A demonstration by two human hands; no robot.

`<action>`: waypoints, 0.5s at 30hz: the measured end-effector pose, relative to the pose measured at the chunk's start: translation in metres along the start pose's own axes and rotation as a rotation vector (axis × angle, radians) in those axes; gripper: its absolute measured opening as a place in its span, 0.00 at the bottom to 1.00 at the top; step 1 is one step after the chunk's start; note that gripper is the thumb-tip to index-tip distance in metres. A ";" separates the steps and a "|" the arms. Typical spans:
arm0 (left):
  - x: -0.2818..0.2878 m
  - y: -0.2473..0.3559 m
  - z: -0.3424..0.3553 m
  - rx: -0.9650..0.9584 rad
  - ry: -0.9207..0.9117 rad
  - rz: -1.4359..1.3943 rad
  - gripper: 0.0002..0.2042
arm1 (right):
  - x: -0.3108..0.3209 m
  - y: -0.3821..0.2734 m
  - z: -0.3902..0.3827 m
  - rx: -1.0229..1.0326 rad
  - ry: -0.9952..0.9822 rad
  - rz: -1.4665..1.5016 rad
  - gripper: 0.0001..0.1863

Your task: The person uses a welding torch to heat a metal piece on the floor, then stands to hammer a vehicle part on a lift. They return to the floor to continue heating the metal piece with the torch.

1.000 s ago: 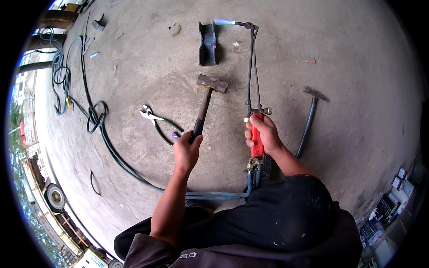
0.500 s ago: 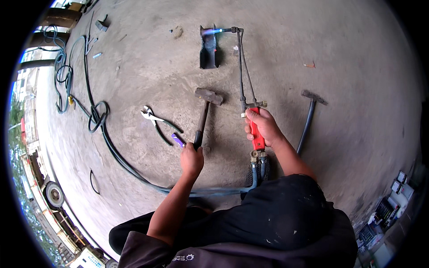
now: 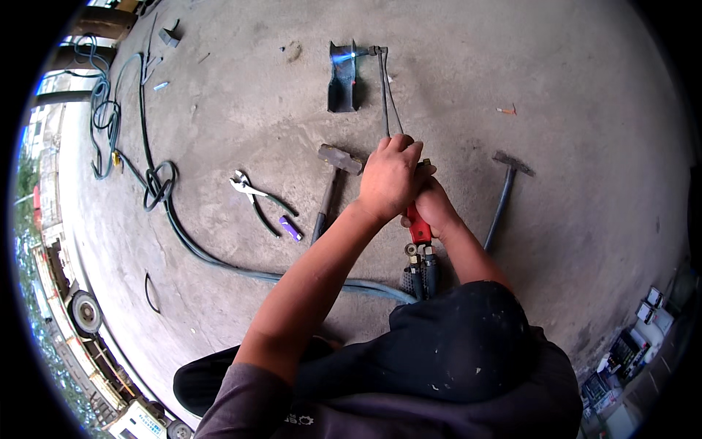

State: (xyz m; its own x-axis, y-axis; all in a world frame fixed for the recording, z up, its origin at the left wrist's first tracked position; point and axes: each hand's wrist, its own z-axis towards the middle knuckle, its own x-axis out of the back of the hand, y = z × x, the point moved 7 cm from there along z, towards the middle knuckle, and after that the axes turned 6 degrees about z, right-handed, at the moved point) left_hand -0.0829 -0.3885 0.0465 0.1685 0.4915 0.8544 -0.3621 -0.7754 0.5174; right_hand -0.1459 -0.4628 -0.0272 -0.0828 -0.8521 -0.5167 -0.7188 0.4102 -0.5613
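Observation:
My right hand [image 3: 437, 207] is wrapped round the red handle of a cutting torch [image 3: 420, 230]. My left hand [image 3: 391, 178] is closed over the torch's front end, where the thin tubes meet the handle; its fingers hide the valves there. From the torch tip, a blue flame [image 3: 345, 56] plays on the upper part of a dark steel channel piece [image 3: 341, 96] lying on the concrete floor. Left of my hands lies a sledgehammer [image 3: 327, 194], its handle pointing toward me. Beside it are slip-joint pliers [image 3: 252, 192] and a small purple lighter [image 3: 289, 228].
Another hammer [image 3: 500, 201] lies to the right. Hoses [image 3: 219, 263] run from the torch across the floor to a tangle at the far left. A small metal block [image 3: 170, 38] sits farther off. Boxes [image 3: 629, 351] stand at lower right; a truck [image 3: 86, 313] is at the left edge.
My left hand has let go of the sledgehammer's handle and moved up and right onto the torch. The torch head has shifted slightly left, bringing the flame further over the steel.

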 end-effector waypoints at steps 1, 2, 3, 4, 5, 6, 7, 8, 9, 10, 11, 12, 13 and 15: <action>-0.004 -0.002 0.005 -0.005 -0.024 0.022 0.15 | 0.000 0.000 0.002 -0.006 0.006 -0.015 0.08; -0.007 -0.003 0.008 -0.010 -0.048 0.044 0.13 | 0.000 -0.002 0.002 0.006 0.015 -0.016 0.08; -0.008 -0.004 0.011 -0.013 -0.077 0.065 0.12 | 0.001 -0.002 0.003 -0.008 0.023 -0.018 0.08; -0.009 -0.002 0.013 -0.035 -0.089 0.081 0.11 | 0.000 -0.004 0.003 -0.022 0.032 -0.020 0.07; -0.009 -0.001 0.016 -0.057 -0.101 0.096 0.10 | 0.001 -0.004 0.003 -0.036 0.040 -0.023 0.07; -0.009 0.001 0.018 -0.079 -0.112 0.108 0.10 | 0.002 -0.004 0.004 -0.016 0.038 -0.030 0.08; -0.011 0.002 0.019 -0.104 -0.138 0.111 0.09 | 0.004 -0.004 0.006 0.005 0.036 -0.038 0.09; -0.012 0.004 0.020 -0.128 -0.164 0.114 0.09 | 0.005 -0.004 0.007 0.026 0.034 -0.046 0.11; -0.015 0.004 0.021 -0.153 -0.187 0.117 0.09 | 0.004 -0.005 0.008 0.016 0.030 -0.053 0.11; -0.018 0.004 0.023 -0.156 -0.213 0.122 0.09 | 0.003 -0.006 0.007 0.007 0.026 -0.060 0.11; -0.021 0.003 0.024 -0.159 -0.239 0.127 0.10 | 0.003 -0.006 0.007 -0.003 0.021 -0.068 0.11; -0.022 0.004 0.025 -0.162 -0.266 0.131 0.10 | 0.003 -0.006 0.007 -0.014 0.023 -0.070 0.11; -0.023 0.004 0.026 -0.158 -0.283 0.139 0.10 | 0.004 -0.005 0.007 -0.025 0.024 -0.073 0.11; -0.026 0.005 0.027 -0.149 -0.317 0.154 0.11 | 0.005 -0.003 0.007 -0.036 0.036 -0.075 0.11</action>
State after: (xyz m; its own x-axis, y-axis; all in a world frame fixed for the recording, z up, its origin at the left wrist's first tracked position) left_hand -0.0640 -0.4160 0.0278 0.3683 0.2084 0.9060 -0.5311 -0.7527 0.3890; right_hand -0.1389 -0.4665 -0.0327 -0.0523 -0.8916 -0.4497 -0.7479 0.3334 -0.5740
